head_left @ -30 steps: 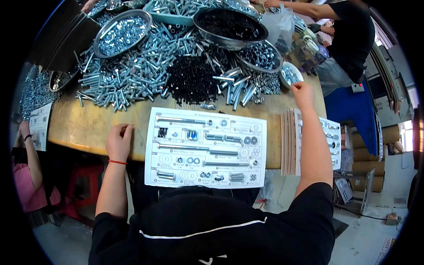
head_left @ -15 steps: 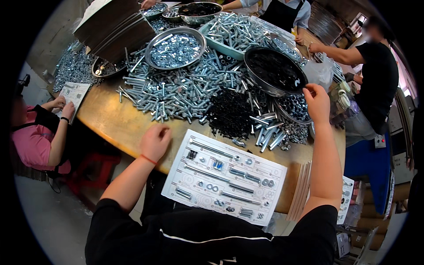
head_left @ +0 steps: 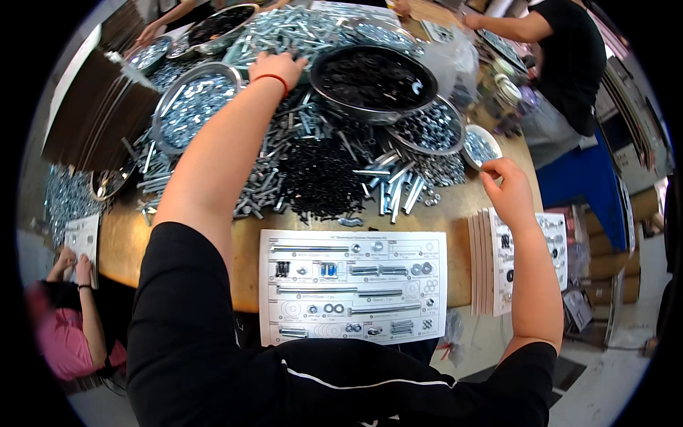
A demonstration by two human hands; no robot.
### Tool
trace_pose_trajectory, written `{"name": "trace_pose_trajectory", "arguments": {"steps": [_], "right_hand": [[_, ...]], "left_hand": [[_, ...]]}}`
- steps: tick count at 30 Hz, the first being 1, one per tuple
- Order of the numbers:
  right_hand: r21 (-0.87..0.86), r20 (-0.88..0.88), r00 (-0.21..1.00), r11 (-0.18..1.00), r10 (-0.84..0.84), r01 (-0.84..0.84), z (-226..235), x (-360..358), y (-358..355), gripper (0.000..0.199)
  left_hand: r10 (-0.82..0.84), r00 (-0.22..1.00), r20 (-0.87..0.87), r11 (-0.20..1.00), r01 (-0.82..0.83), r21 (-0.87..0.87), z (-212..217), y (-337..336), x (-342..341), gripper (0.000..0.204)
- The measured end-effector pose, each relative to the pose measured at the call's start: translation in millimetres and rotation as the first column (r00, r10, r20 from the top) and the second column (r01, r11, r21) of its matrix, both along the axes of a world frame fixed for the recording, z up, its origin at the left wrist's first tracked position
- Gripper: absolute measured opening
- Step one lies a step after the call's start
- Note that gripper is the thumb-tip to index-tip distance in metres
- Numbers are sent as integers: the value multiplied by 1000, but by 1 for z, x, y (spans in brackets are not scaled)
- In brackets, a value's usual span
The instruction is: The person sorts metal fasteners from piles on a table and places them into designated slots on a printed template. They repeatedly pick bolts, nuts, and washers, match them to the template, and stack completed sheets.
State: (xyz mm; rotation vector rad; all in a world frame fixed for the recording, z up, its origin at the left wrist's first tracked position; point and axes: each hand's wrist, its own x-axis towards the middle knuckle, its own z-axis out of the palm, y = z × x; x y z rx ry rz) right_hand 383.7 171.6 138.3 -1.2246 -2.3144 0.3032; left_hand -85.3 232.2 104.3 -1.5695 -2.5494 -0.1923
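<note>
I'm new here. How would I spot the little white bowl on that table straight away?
Find the big wooden table heaped with metal hardware and look along its right-hand side. Just beyond the person's right hand sits a small round bowl of silvery pieces. Its white rim sets it apart from the larger metal bowl to its left.

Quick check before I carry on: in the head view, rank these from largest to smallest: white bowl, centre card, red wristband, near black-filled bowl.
1. Centre card
2. Near black-filled bowl
3. White bowl
4. Red wristband

This is apparent size only; the card's nearness may enlarge it.
</note>
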Motion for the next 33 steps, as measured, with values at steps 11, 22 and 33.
{"name": "trace_pose_trajectory", "arguments": {"steps": [11,22,33], "right_hand": [[134,2,999,990,-39,39,-53,-31,87,22],[-38,579,808,986,-110,161,-56,-95,120,20],[50,-321,936,985,-144,168,-71,-52,43,20]], "left_hand": [[-89,883,460,683,-282,674,-25,14,-35,23],[-567,437,699,804,105,586,-15,-171,98,26],[-664,615,426,680,733,2,-101,-198,267,14]]}}
